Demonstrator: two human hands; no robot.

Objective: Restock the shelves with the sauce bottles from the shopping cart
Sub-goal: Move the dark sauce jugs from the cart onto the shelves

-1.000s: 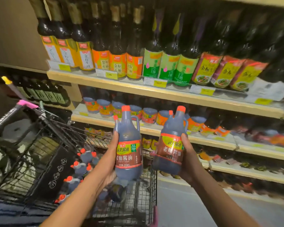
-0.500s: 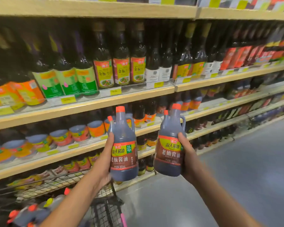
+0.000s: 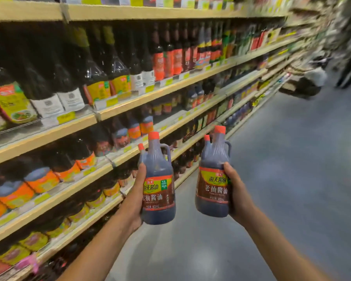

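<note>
Carried further down the aisle since earlier, sauce bottles (image 3: 158,185) are gripped by left hand (image 3: 135,201) and right hand (image 3: 236,191); a matching slot on the left-of-frame shelves (image 3: 130,103) must be found

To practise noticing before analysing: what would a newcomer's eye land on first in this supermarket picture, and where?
At centre, the left hand grips the left sauce bottle and the right hand the right sauce bottle, both dark with orange caps, over the grey floor. To their left, long shelves packed with bottles run down the aisle.
</note>
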